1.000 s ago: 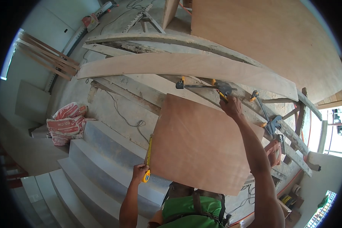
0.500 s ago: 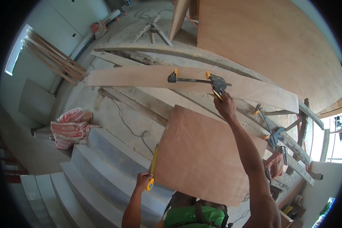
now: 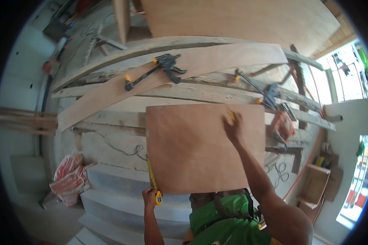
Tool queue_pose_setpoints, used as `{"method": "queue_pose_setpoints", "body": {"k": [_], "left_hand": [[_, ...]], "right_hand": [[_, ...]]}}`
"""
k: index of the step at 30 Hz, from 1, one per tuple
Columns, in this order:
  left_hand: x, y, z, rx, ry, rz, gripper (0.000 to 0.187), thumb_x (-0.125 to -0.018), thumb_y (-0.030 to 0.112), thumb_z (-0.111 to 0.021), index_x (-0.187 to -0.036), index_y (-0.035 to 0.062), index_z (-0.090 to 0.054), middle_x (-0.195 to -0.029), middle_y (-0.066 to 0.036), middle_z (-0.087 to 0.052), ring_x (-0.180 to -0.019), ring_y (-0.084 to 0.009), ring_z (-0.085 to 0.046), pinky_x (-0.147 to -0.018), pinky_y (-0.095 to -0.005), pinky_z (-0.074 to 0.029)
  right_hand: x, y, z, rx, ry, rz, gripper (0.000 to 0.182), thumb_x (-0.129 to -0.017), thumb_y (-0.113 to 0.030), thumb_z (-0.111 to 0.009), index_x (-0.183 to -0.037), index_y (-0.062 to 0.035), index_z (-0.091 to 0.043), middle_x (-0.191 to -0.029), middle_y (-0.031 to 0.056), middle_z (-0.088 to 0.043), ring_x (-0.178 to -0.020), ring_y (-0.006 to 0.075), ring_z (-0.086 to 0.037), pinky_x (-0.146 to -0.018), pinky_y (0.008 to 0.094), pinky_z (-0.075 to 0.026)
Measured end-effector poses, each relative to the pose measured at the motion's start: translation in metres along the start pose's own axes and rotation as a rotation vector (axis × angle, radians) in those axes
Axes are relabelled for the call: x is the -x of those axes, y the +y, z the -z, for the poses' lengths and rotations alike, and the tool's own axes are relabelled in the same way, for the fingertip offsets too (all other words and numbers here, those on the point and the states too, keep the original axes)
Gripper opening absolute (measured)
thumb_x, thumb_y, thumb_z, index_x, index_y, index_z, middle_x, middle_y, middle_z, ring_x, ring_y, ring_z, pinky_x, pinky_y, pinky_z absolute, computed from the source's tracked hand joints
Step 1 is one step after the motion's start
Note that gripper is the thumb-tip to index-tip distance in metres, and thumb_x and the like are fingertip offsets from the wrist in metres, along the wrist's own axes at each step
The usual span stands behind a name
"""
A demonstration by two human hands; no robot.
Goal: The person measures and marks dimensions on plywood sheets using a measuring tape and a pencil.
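My left hand [image 3: 149,197] is closed around a yellow tape measure [image 3: 158,198] at the near left corner of a square plywood panel [image 3: 192,151]. The yellow blade [image 3: 151,173] runs out along the panel's left edge. Over the far right part of the panel is my right hand [image 3: 234,128], blurred by motion, its fingers closed on a slim yellow pencil [image 3: 231,116]. Beyond the panel, a black bar clamp [image 3: 166,67] with yellow pads lies on a long plywood strip [image 3: 233,55].
Rough timber beams [image 3: 122,118] support the panel and strip. A second clamp [image 3: 270,96] and a reddish tool [image 3: 283,124] lie to the right. Steps [image 3: 114,194] and a red-and-white sack [image 3: 71,179] are at the near left. A large plywood sheet [image 3: 233,20] stands behind.
My right hand has left the clamp and come back over the panel with the pencil. The view has turned to the right. My left hand still holds the tape measure at the panel's corner.
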State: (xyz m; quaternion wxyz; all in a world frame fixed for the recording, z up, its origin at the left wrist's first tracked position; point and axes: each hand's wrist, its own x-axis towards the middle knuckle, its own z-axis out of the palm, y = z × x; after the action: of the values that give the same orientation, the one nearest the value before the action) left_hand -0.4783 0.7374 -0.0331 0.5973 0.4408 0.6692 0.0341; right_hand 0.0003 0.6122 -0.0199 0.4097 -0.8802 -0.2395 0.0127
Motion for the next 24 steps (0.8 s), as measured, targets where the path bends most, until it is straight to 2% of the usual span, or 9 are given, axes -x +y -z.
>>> {"method": "queue_pose_setpoints", "body": {"k": [2, 3, 4, 5, 8, 12, 15, 18, 24], "left_hand": [[-0.002, 0.002, 0.0, -0.013, -0.008, 0.018, 0.015, -0.086, 0.007, -0.061, -0.087, -0.0081, -0.064, -0.078, -0.006, -0.062, -0.067, -0.0139, -0.058, -0.06, -0.0282, -0.048], [-0.002, 0.006, 0.002, -0.003, -0.012, 0.019, 0.016, -0.085, 0.007, -0.062, -0.088, -0.0092, -0.064, -0.078, -0.007, -0.062, -0.067, -0.014, -0.058, -0.061, -0.0284, -0.048], [-0.004, 0.011, 0.001, 0.006, -0.021, 0.014, 0.018, -0.084, 0.006, -0.062, -0.089, -0.0103, -0.064, -0.079, -0.007, -0.062, -0.068, -0.0142, -0.058, -0.062, -0.0286, -0.047], [-0.001, 0.018, 0.0, -0.006, -0.026, 0.021, 0.017, -0.086, 0.006, -0.061, -0.091, -0.0093, -0.064, -0.08, -0.007, -0.062, -0.068, -0.0149, -0.058, -0.063, -0.0286, -0.048], [-0.004, 0.024, 0.0, 0.014, -0.031, 0.037, 0.014, -0.088, 0.006, -0.059, -0.089, -0.0079, -0.063, -0.08, -0.007, -0.061, -0.068, -0.015, -0.058, -0.063, -0.0287, -0.048], [-0.013, 0.032, 0.007, 0.035, -0.086, 0.003, 0.014, -0.09, 0.007, -0.057, -0.085, -0.005, -0.062, -0.078, -0.006, -0.06, -0.066, -0.0159, -0.059, -0.062, -0.0292, -0.049], [-0.026, 0.042, 0.006, -0.039, -0.076, -0.038, 0.014, -0.09, 0.007, -0.056, -0.085, -0.0045, -0.061, -0.079, -0.006, -0.059, -0.066, -0.0175, -0.06, -0.061, -0.0303, -0.051], [-0.031, 0.052, 0.002, -0.058, -0.127, -0.028, 0.014, -0.09, 0.008, -0.056, -0.085, -0.0042, -0.06, -0.079, -0.007, -0.06, -0.066, -0.0193, -0.061, -0.06, -0.0319, -0.053], [-0.037, 0.06, -0.004, -0.091, -0.143, -0.035, 0.016, -0.093, 0.011, -0.053, -0.084, -0.0018, -0.058, -0.075, -0.009, -0.059, -0.062, -0.0229, -0.061, -0.058, -0.0358, -0.053]], "right_hand": [[0.064, 0.042, 0.103, 0.153, 0.054, -0.333, 0.021, -0.089, -0.02, -0.057, -0.098, -0.0007, -0.058, -0.094, 0.0195, -0.056, -0.087, 0.0367, -0.054, -0.075, 0.0442, -0.045], [0.097, 0.078, 0.132, 0.331, 0.27, -0.15, 0.024, -0.092, -0.023, -0.051, -0.092, 0.0002, -0.058, -0.09, 0.0213, -0.056, -0.083, 0.0389, -0.054, -0.075, 0.0458, -0.044], [0.127, 0.098, 0.166, 0.479, 0.119, -0.618, 0.03, -0.094, -0.026, -0.048, -0.089, 0.0011, -0.06, -0.087, 0.0233, -0.057, -0.081, 0.0418, -0.054, -0.076, 0.0472, -0.044], [0.156, 0.129, 0.184, 0.554, 0.057, -0.712, 0.037, -0.094, -0.031, -0.046, -0.087, 0.0023, -0.061, -0.086, 0.0265, -0.06, -0.081, 0.0449, -0.056, -0.074, 0.0491, -0.045], [0.196, 0.182, 0.179, 0.294, -0.041, -0.703, 0.043, -0.095, -0.034, -0.043, -0.084, 0.0033, -0.061, -0.081, 0.0288, -0.061, -0.08, 0.047, -0.058, -0.072, 0.0508, -0.044], [0.182, 0.167, 0.138, 0.124, 0.12, -0.97, 0.051, -0.093, -0.038, -0.042, -0.081, 0.0083, -0.06, -0.08, 0.0311, -0.061, -0.083, 0.0444, -0.061, -0.074, 0.0479, -0.045], [0.166, 0.131, 0.139, 0.06, 0.227, -1.049, 0.055, -0.093, -0.043, -0.044, -0.079, 0.0077, -0.061, -0.081, 0.0319, -0.062, -0.084, 0.0466, -0.061, -0.074, 0.0496, -0.046], [0.164, 0.138, 0.13, 0.119, 0.29, -1.004, 0.056, -0.093, -0.044, -0.043, -0.08, 0.0076, -0.062, -0.081, 0.0316, -0.062, -0.083, 0.0473, -0.061, -0.074, 0.0496, -0.047], [0.157, 0.134, 0.137, 0.067, 0.284, -1.038, 0.052, -0.092, -0.041, -0.046, -0.081, 0.0078, -0.062, -0.078, 0.0304, -0.062, -0.081, 0.0442, -0.062, -0.072, 0.0486, -0.046]]}}
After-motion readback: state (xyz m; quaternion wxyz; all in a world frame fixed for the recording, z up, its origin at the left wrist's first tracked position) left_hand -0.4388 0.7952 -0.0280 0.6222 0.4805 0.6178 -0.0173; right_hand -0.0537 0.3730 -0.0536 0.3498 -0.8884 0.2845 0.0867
